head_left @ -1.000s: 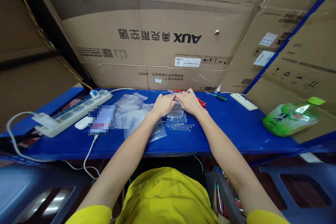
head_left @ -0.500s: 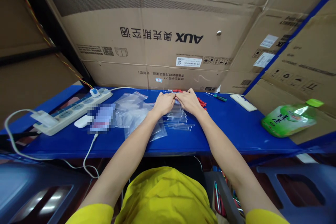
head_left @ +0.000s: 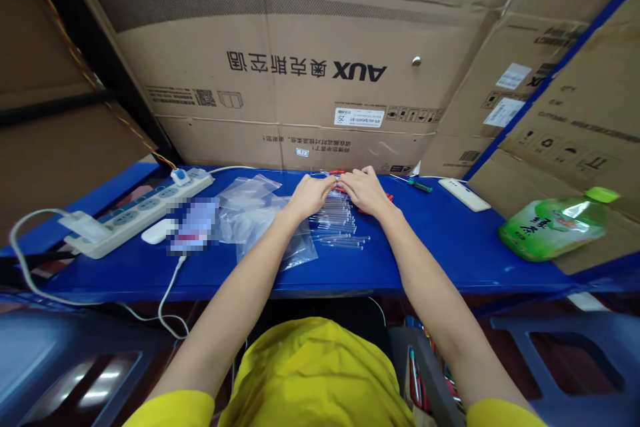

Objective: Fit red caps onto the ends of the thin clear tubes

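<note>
In the head view, the left hand (head_left: 311, 195) and right hand (head_left: 366, 191) meet over the far end of a pile of clear rods (head_left: 334, 219) on the blue table (head_left: 435, 247), fingers bent, tips close together; whether they pinch anything I cannot tell. Red pieces (head_left: 337, 173) lie around the right hand, clear plastic bags (head_left: 250, 217) beside the left wrist
</note>
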Available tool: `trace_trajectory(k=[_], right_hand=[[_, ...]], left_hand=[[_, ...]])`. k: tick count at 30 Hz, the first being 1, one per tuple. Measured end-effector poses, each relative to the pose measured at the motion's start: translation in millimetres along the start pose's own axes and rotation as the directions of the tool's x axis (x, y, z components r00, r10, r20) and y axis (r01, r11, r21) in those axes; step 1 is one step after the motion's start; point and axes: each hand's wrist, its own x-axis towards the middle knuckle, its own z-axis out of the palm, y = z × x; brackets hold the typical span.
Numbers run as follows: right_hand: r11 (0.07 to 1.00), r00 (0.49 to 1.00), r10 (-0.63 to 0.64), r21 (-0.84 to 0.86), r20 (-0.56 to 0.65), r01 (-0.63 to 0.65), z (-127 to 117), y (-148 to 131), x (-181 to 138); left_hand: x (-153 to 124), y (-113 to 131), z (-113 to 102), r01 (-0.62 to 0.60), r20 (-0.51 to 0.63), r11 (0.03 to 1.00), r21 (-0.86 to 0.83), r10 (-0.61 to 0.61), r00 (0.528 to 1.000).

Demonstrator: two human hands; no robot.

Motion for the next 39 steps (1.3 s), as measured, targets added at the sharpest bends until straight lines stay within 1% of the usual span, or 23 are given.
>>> trace_trajectory(k=[4,8,11,14,16,19,22,26,29,31,33,36,39], right_hand=[[1.000,1.000,0.010,0.017,0.000,-0.010,1,1,1],[0.999,0.999,0.033,0.043,-0.017,-0.033,2,1,0],[0.990,0.989,0.119,0.088,-0.093,-0.111,2,3,-1],[0.959,0.957,0.228,0.212,-0.177,-0.189,3,7,-3],[0.931,0.941,0.275,0.298,-0.199,-0.209,4,8,-4],[0.917,0.936,0.287,0.340,-0.204,-0.207,7,8,-3],[0.908,0.944,0.284,0.364,-0.169,-0.208,10,6,-2],[0.875,0.966,0.246,0.448,-0.086,-0.183,14,2,0],[0.866,0.978,0.208,0.468,-0.017,-0.176,14,0,0],[0.869,0.982,0.184,0.461,0.036,-0.180,14,1,-1],[0.883,0.983,0.168,0.432,0.077,-0.185,14,1,-2],[0.904,0.978,0.170,0.376,0.118,-0.203,15,2,-4],[0.922,0.976,0.162,0.330,0.144,-0.202,17,1,-4]], left_hand=[[0,0,-4,0.052,-0.007,0.999,-0.012,-0.052,0.999],[-2,-1,-3,0.113,-0.036,0.991,-0.064,-0.116,0.993],[-3,-3,0,0.177,-0.061,0.979,-0.100,-0.183,0.981],[-2,-4,4,0.233,-0.080,0.967,-0.102,-0.242,0.967],[-1,-5,6,0.274,-0.099,0.955,-0.116,-0.286,0.953],[0,-8,11,0.316,-0.134,0.930,-0.186,-0.343,0.930],[0,-12,17,0.307,-0.142,0.912,-0.272,-0.354,0.925],[0,-15,23,0.304,-0.128,0.902,-0.307,-0.355,0.926],[0,-17,25,0.347,-0.183,0.881,-0.322,-0.417,0.890],[-1,-19,24,0.375,-0.227,0.864,-0.335,-0.460,0.858],[-2,-21,23,0.379,-0.262,0.864,-0.332,-0.470,0.843],[-2,-23,22,0.368,-0.290,0.883,-0.291,-0.448,0.846],[-2,-21,22,0.370,-0.273,0.889,-0.270,-0.439,0.856]])
